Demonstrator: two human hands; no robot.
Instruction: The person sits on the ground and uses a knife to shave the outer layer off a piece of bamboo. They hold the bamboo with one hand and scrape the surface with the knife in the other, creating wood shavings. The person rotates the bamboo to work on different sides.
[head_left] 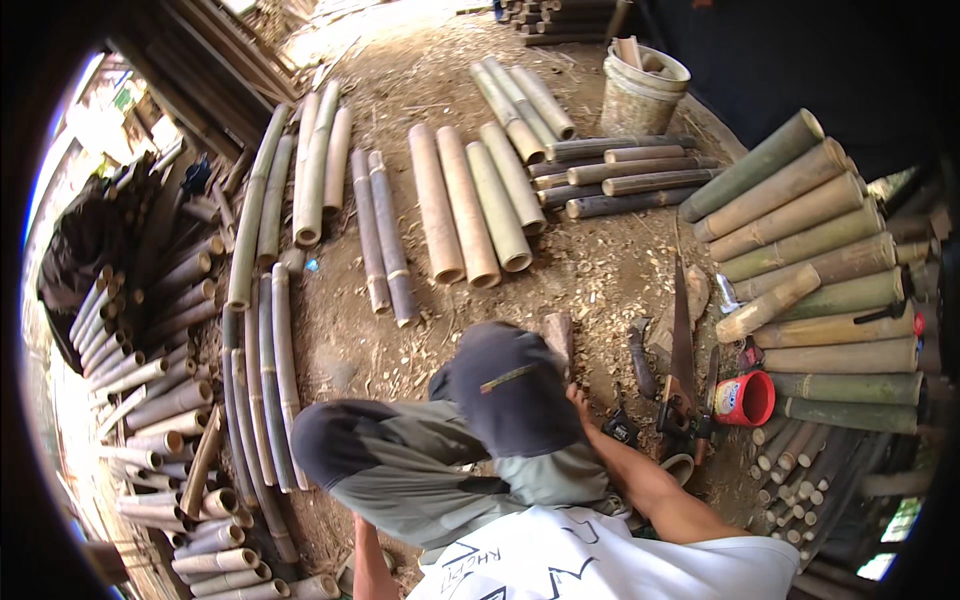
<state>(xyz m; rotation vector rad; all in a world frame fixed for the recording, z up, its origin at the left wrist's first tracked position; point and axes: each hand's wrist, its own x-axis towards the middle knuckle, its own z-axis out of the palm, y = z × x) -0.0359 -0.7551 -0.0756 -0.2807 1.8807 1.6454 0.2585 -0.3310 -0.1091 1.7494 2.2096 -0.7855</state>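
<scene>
My right hand [580, 402] is low beside my raised right knee, its fingers curled and partly hidden by the knee. What they close on does not show. Just beyond the fingertips stands a short brown wooden piece [558, 338], its left edge blurred; I cannot tell whether the hand touches it. Of my left arm [368, 560] only the forearm shows at the lower edge; the hand is hidden by my leg. To the right of my right hand lie a small black object [620, 428], a dark curved tool [641, 362], a handsaw [683, 330] and a long-bladed knife [711, 385].
A red plastic tub [745, 400] stands by the knife. Cut bamboo tubes [455, 205] lie in rows ahead, with stacks on the left [180, 400] and right [820, 260]. A dirty white bucket [640, 100] stands far right. Wood chips litter the dirt floor [600, 265].
</scene>
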